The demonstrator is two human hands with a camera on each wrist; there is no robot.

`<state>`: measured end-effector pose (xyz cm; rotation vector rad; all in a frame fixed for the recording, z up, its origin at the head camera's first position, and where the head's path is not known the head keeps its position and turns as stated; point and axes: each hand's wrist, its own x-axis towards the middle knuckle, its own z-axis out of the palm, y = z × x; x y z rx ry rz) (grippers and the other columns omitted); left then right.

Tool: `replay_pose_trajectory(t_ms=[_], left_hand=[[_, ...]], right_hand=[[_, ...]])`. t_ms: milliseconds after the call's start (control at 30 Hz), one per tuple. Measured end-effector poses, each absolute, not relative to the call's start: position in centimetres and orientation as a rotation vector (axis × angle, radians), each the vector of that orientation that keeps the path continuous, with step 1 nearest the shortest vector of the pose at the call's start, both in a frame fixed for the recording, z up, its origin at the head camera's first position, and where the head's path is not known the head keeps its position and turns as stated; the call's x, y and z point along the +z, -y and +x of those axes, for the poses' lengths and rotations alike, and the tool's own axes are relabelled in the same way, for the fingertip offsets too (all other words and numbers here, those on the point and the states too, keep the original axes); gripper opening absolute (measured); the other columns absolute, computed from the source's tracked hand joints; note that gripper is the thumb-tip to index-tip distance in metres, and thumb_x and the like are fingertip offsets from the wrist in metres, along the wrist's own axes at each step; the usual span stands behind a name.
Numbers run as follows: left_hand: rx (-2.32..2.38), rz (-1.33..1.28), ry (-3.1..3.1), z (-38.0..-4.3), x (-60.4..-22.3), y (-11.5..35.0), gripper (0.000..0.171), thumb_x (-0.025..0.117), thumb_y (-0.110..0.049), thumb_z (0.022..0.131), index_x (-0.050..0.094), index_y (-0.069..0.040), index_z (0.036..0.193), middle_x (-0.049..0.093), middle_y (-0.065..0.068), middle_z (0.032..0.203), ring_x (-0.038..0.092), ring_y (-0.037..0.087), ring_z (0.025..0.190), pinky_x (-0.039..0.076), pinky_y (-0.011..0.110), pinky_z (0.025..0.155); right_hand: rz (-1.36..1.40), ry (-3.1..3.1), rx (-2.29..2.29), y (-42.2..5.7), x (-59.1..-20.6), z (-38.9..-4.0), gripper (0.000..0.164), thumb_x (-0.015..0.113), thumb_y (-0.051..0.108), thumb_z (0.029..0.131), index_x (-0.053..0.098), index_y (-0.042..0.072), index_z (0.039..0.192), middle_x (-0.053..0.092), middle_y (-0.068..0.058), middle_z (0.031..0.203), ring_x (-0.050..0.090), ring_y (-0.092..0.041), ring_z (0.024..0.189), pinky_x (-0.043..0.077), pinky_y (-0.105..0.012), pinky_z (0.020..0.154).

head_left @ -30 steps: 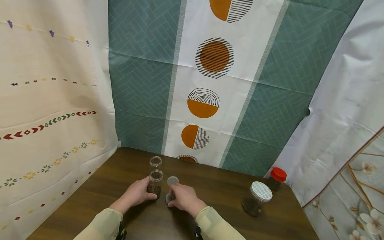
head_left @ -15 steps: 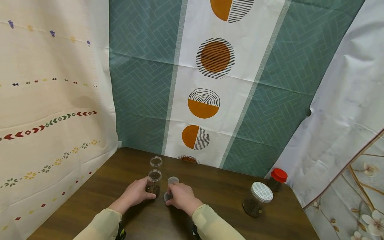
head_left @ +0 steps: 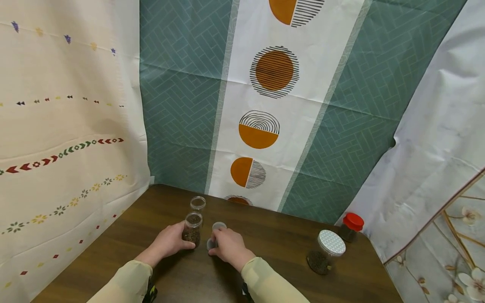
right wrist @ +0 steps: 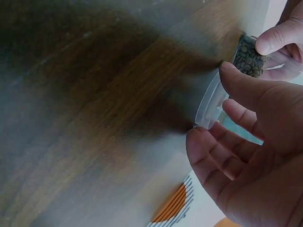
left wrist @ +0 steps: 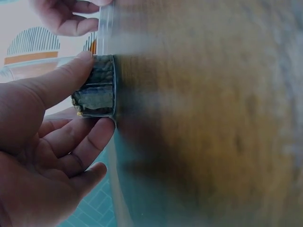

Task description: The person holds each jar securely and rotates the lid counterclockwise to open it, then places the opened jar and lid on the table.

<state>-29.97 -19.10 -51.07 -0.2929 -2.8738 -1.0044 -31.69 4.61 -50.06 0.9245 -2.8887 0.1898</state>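
My left hand point(head_left: 171, 239) grips a clear jar point(head_left: 192, 231), which has no lid on and holds small dark pieces. In the left wrist view the thumb and fingers wrap the jar's dark contents point(left wrist: 97, 90) near its base, and the base is at the tabletop. My right hand point(head_left: 229, 247) pinches a translucent lid point(right wrist: 210, 105) at the tabletop, between thumb and fingertips. Pale round pieces show on both sides of that hand in the head view; whether they are one lid or two I cannot tell. Behind the gripped jar stands another clear jar point(head_left: 198, 203) without a lid.
To the right on the brown wooden table point(head_left: 273, 269) stands a jar with a white patterned lid point(head_left: 332, 243) and dark contents. Behind it is a red-lidded jar point(head_left: 353, 221). Hanging cloths point(head_left: 182, 105) enclose the table at the back and sides.
My left hand and the jar in it have shifted slightly left. The right hand has moved a little left too, still pinching the lid. The jars on the right stay put.
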Motion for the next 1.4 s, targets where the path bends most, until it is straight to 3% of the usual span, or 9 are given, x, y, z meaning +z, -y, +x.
replay_pose_trajectory(t_ms=[833, 1067, 1233, 1400], left_hand=[[-1.108, -0.302, 2.850, -29.5, -51.2, 19.4, 0.058, 0.101, -0.018, 0.081, 0.069, -0.004, 0.127, 0.077, 0.012, 0.121, 0.073, 0.037, 0.113, 0.055, 0.062, 0.099], [-1.094, -0.316, 2.840, -29.2, -51.4, 19.9, 0.063, 0.102, -0.019, 0.079, 0.064, -0.005, 0.128, 0.075, 0.009, 0.118, 0.070, 0.024, 0.095, 0.058, 0.055, 0.088], [-1.068, -0.329, 2.810, -28.7, -51.6, 20.2, 0.077, 0.103, -0.026, 0.078, 0.061, 0.000, 0.137, 0.074, 0.014, 0.125, 0.071, 0.036, 0.112, 0.056, 0.061, 0.097], [-1.023, -0.281, 2.793, -28.1, -51.3, 20.3, 0.103, 0.103, -0.034, 0.078, 0.048, 0.008, 0.154, 0.062, 0.031, 0.145, 0.058, 0.055, 0.134, 0.047, 0.070, 0.108]], right_hand=[[0.917, 2.876, 0.057, -4.5, -50.3, -30.6, 0.035, 0.091, 0.043, 0.093, 0.070, 0.022, 0.113, 0.063, 0.005, 0.104, 0.064, -0.013, 0.094, 0.058, -0.033, 0.075], [0.917, 2.869, 0.158, -4.8, -50.2, -30.5, 0.038, 0.093, 0.039, 0.093, 0.066, 0.019, 0.111, 0.061, 0.004, 0.102, 0.063, -0.016, 0.093, 0.057, -0.034, 0.075], [0.908, 2.899, 0.216, -5.2, -50.2, -30.5, 0.045, 0.095, 0.038, 0.090, 0.061, 0.019, 0.112, 0.060, 0.003, 0.103, 0.061, -0.017, 0.093, 0.056, -0.034, 0.076], [0.929, 2.879, 0.255, -5.7, -50.0, -30.1, 0.054, 0.097, 0.041, 0.088, 0.064, 0.018, 0.124, 0.064, -0.001, 0.115, 0.062, -0.020, 0.100, 0.057, -0.038, 0.079]])
